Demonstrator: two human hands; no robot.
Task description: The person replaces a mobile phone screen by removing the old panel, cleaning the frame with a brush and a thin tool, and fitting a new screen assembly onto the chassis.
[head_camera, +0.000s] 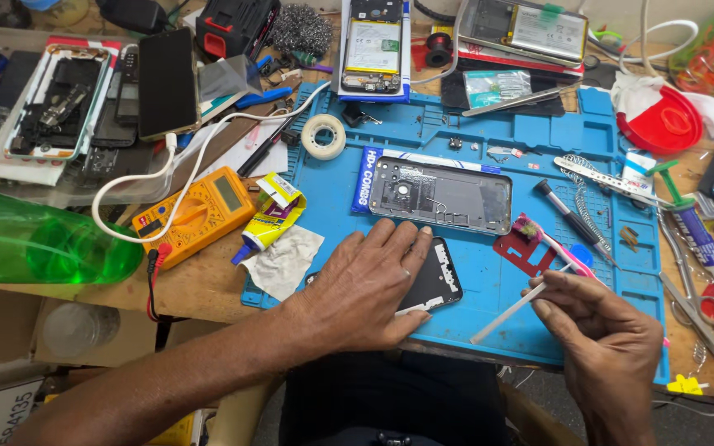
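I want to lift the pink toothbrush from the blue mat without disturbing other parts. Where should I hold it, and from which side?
Take the pink toothbrush at the middle of its handle, coming from above. It lies flat on the blue mat, bristle head up-left on the red plastic piece; its lower end runs beside the right hand, so mid-handle is freest.

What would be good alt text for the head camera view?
A person's left hand presses flat on a black phone panel on a blue work mat, while the right hand holds a thin white stick. A phone frame, yellow multimeter and tools clutter the bench.
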